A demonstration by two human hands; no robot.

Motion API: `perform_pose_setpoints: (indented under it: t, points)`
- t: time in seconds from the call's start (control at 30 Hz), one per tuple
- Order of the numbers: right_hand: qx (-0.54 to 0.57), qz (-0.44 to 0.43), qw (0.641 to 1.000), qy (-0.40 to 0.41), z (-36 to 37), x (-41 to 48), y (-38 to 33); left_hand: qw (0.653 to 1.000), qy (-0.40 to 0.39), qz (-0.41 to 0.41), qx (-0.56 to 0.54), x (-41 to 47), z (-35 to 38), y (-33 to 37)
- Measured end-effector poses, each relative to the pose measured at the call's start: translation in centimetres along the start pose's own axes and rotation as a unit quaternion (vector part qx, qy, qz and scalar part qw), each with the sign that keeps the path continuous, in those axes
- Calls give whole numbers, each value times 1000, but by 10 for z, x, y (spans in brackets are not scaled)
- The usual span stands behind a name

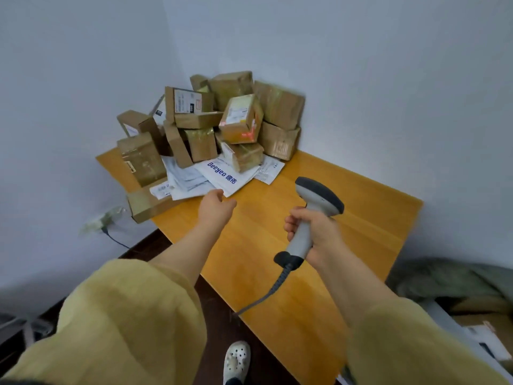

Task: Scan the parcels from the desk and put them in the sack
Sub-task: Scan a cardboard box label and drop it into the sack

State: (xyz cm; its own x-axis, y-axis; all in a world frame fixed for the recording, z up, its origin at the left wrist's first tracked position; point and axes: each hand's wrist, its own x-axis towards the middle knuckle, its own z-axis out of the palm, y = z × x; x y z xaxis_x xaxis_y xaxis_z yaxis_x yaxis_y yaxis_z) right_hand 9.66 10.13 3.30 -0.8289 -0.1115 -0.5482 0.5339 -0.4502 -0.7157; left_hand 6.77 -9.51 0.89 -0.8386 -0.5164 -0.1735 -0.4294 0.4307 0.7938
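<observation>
Right hand [313, 232] grips a grey barcode scanner [319, 198] above the desk [255, 240]; left hand [216, 202], relaxed and empty, hovers at a white mailer [222, 173] beneath the far parcels [241, 118].

- The left arm [177, 254] is stretching from the lower left toward the frame's centre, its forearm bare.
- The left hand [216, 204] is reaching forward, back upward, fingers loosely curled, holding nothing.
- The right hand [313, 232], right of centre, is gripping the scanner [302, 234] by its handle, fingers wrapped round.

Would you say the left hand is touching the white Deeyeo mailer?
Cannot tell. In the head view the left hand overlaps the Deeyeo mailer at its edge; contact or hover unclear.
</observation>
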Motion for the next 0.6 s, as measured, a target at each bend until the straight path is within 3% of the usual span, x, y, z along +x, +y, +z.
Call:
perform_pose_setpoints:
  t: [0.27, 0.6]
  points:
    - [1, -20, 998, 54, 147, 123, -39, 999, -29, 25, 15, 205, -18, 56]
    - [-33, -59, 991, 116, 163, 184, -53, 991, -72, -20, 108, 304, 34, 111]
